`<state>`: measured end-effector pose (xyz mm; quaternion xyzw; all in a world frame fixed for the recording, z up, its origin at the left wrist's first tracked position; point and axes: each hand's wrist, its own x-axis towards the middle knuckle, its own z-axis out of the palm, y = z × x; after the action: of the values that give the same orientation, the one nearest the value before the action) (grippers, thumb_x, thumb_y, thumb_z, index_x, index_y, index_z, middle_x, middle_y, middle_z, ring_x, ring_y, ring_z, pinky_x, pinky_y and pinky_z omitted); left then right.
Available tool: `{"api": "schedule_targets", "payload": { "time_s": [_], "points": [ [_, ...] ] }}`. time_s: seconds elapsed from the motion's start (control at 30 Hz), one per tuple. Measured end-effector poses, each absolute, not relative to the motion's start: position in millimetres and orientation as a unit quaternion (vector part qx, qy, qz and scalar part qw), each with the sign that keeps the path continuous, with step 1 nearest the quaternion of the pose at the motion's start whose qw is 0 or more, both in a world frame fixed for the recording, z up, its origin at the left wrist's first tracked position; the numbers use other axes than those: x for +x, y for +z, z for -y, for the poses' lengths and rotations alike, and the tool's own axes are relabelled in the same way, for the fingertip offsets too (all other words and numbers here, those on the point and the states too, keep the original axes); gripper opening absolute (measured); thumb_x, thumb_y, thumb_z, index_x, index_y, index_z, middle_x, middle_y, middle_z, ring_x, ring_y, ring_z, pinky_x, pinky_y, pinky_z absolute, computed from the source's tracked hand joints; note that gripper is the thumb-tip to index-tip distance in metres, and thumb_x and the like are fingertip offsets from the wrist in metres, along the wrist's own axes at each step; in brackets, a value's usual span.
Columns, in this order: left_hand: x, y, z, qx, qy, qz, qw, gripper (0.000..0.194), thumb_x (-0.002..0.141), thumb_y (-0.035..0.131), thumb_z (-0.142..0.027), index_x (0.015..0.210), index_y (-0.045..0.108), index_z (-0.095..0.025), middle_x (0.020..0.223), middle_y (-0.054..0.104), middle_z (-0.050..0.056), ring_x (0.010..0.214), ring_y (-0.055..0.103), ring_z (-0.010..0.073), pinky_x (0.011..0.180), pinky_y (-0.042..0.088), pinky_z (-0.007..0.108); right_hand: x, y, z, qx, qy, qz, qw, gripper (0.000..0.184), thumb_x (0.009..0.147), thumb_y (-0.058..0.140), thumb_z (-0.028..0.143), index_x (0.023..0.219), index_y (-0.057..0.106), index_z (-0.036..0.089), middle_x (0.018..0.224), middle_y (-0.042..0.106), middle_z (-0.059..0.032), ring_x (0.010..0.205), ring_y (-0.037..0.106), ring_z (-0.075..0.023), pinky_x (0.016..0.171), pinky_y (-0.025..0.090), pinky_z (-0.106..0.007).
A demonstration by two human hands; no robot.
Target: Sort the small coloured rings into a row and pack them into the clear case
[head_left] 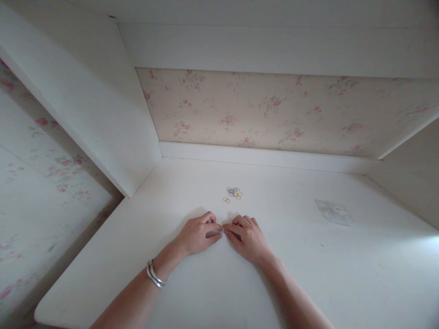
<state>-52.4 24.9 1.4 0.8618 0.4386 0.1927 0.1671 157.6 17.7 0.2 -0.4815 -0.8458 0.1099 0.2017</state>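
Note:
Both hands rest on a white desk top (192,283), fingertips meeting in the middle. My left hand (198,234) wears a silver bracelet at the wrist and pinches something tiny and greyish between thumb and fingers. My right hand (247,237) is closed in a pinch on the same small item, which I cannot make out. A little beyond the fingertips lies a small cluster of coloured rings (233,193), yellow, blue and grey, apart from both hands.
A small clear plastic bag (333,212) lies flat on the desk to the right. White side panels and a floral-papered back wall (274,112) enclose the desk. The desk's left edge drops off beside a floral wall.

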Motion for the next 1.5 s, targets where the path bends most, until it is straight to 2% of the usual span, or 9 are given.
{"api": "schedule_targets", "payload": {
  "time_s": [0.2, 0.37, 0.47, 0.67, 0.9, 1.0, 1.1, 1.27, 1.5],
  "points": [
    [-52, 2, -25, 0.871, 0.183, -0.432, 0.148, 0.021, 0.087, 0.05, -0.034, 0.099, 0.067, -0.03, 0.096, 0.055, 0.0, 0.072, 0.056, 0.0102, 0.073, 0.046, 0.023, 158, -5, -21, -0.474, 0.132, 0.842, 0.222, 0.019, 0.09, 0.052, 0.03, 0.096, 0.069, 0.033, 0.086, 0.062, -0.0012, 0.084, 0.053, -0.0162, 0.076, 0.035, -0.029],
    [-51, 3, -24, 0.872, 0.187, -0.432, 0.137, 0.024, 0.09, 0.046, -0.032, 0.096, 0.068, -0.028, 0.094, 0.054, 0.001, 0.07, 0.054, 0.0091, 0.07, 0.045, 0.022, 158, -12, -35, -0.538, 0.141, 0.785, 0.274, 0.022, 0.092, 0.046, 0.029, 0.097, 0.068, 0.025, 0.087, 0.063, -0.0025, 0.083, 0.055, -0.0151, 0.076, 0.038, -0.025],
    [-50, 3, -23, 0.871, 0.183, -0.436, 0.136, 0.024, 0.09, 0.045, -0.031, 0.096, 0.068, -0.029, 0.093, 0.054, 0.0, 0.071, 0.054, 0.0092, 0.07, 0.044, 0.022, 155, -12, -50, -0.585, 0.109, 0.764, 0.248, 0.023, 0.091, 0.046, 0.027, 0.102, 0.066, 0.024, 0.09, 0.063, -0.0034, 0.087, 0.056, -0.0159, 0.078, 0.038, -0.025],
    [-51, 2, -24, 0.868, 0.184, -0.437, 0.149, 0.022, 0.089, 0.046, -0.03, 0.098, 0.067, -0.03, 0.094, 0.053, 0.0, 0.068, 0.054, 0.0087, 0.071, 0.045, 0.022, 148, -7, -72, -0.607, 0.061, 0.772, 0.178, 0.028, 0.091, 0.045, 0.029, 0.114, 0.06, 0.034, 0.095, 0.062, -0.0026, 0.089, 0.056, -0.018, 0.075, 0.037, -0.029],
    [-54, 4, -27, 0.829, 0.242, -0.441, 0.244, 0.019, 0.083, 0.054, -0.028, 0.098, 0.067, -0.028, 0.096, 0.053, 0.001, 0.078, 0.055, 0.0107, 0.076, 0.045, 0.021, 154, -11, -75, -0.588, 0.093, 0.78, 0.194, 0.021, 0.092, 0.045, 0.027, 0.092, 0.065, 0.023, 0.093, 0.059, -0.0032, 0.084, 0.056, -0.0147, 0.074, 0.038, -0.025],
    [-56, 2, -31, 0.788, 0.287, -0.446, 0.315, 0.021, 0.081, 0.055, -0.023, 0.099, 0.065, -0.024, 0.095, 0.052, 0.001, 0.069, 0.052, 0.0089, 0.064, 0.044, 0.019, 157, -11, -73, -0.59, 0.1, 0.779, 0.188, 0.021, 0.092, 0.045, 0.025, 0.085, 0.064, 0.02, 0.09, 0.058, -0.0039, 0.08, 0.056, -0.0149, 0.071, 0.038, -0.026],
    [-58, -1, -37, 0.741, 0.319, -0.461, 0.371, 0.024, 0.079, 0.053, -0.017, 0.099, 0.065, -0.021, 0.091, 0.051, 0.001, 0.059, 0.047, 0.0067, 0.054, 0.04, 0.019, 158, -11, -65, -0.565, 0.124, 0.78, 0.237, 0.021, 0.092, 0.044, 0.025, 0.087, 0.064, 0.02, 0.088, 0.057, -0.004, 0.079, 0.055, -0.0152, 0.072, 0.04, -0.026],
    [-59, -4, -43, 0.722, 0.331, -0.476, 0.378, 0.022, 0.076, 0.052, -0.014, 0.092, 0.067, -0.02, 0.087, 0.052, 0.0, 0.064, 0.05, 0.0084, 0.06, 0.041, 0.02, 154, -12, -34, -0.496, 0.202, 0.77, 0.346, 0.022, 0.093, 0.043, 0.028, 0.09, 0.063, 0.02, 0.087, 0.056, -0.0047, 0.078, 0.055, -0.0151, 0.071, 0.043, -0.026],
    [-59, -8, -44, 0.735, 0.326, -0.48, 0.35, 0.026, 0.077, 0.048, -0.01, 0.091, 0.067, -0.02, 0.088, 0.056, 0.001, 0.071, 0.053, 0.0103, 0.066, 0.042, 0.021, 135, -10, -12, -0.453, 0.197, 0.807, 0.325, 0.017, 0.093, 0.046, 0.025, 0.091, 0.063, 0.023, 0.085, 0.056, -0.0032, 0.079, 0.053, -0.0152, 0.072, 0.043, -0.027]
  ]
}}
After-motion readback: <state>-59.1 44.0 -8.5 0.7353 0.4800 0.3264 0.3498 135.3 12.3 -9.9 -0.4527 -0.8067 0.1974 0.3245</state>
